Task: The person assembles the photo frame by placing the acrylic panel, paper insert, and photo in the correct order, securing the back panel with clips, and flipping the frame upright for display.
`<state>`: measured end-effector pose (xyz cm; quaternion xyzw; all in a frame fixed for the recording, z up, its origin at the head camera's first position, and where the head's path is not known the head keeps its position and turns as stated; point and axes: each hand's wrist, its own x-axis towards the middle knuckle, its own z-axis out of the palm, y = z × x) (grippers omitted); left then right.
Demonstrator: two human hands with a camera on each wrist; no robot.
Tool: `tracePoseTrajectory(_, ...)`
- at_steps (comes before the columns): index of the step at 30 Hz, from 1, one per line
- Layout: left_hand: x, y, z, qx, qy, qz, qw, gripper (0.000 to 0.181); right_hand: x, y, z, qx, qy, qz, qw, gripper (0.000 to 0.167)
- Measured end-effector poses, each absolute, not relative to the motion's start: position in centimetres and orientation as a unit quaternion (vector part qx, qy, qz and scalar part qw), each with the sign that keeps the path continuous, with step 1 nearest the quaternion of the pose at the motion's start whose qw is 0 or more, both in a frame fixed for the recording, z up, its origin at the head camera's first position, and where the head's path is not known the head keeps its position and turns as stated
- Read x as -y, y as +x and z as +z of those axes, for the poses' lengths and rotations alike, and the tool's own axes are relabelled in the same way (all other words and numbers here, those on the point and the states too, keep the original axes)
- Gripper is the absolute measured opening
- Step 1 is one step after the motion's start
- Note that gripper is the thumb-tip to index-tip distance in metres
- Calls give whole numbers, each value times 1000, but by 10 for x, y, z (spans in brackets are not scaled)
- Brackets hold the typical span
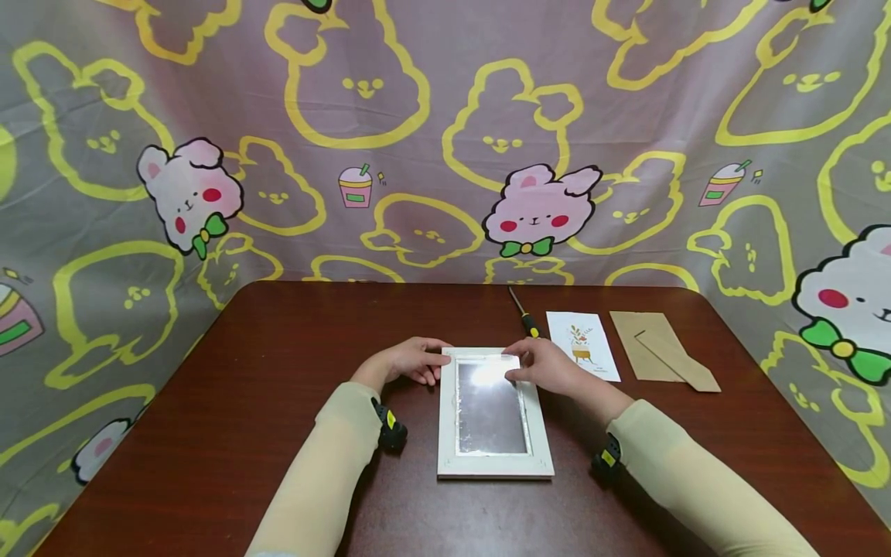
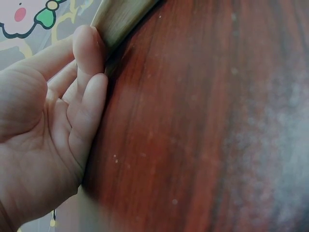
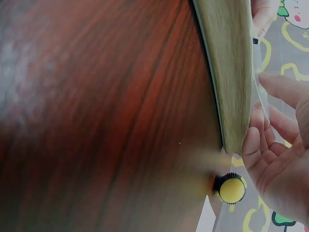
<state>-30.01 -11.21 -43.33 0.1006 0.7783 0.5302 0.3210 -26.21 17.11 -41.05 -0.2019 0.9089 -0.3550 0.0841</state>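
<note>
A white picture frame (image 1: 494, 467) lies on the table, its side edge wood-coloured in the right wrist view. Over its opening is a clear sheet (image 1: 490, 418) with a bright reflection; in the right wrist view the clear sheet (image 3: 263, 99) stands slightly off the frame. My left hand (image 1: 415, 360) holds the frame's far left corner, thumb on the border and the other fingers curled beside it. My right hand (image 1: 550, 367) is at the far right corner, its thumb and fingers pinching the clear sheet near its edge. The fingers partly hide that corner.
Behind the right hand lies a screwdriver (image 1: 525, 316) with a black and yellow handle. To its right are a white card (image 1: 599, 352) printed with a potted plant, and a brown backing board (image 1: 643, 363) with a tapered brown stand (image 1: 678, 361) across it. A patterned curtain surrounds the table.
</note>
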Motion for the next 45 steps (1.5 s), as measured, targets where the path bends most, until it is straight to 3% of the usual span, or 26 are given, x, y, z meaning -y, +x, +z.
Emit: tracePoseTrajectory(45,110,-300,-433,-777,91,536,317,46,-162,-256,-415,-935,-197,-292,38,33)
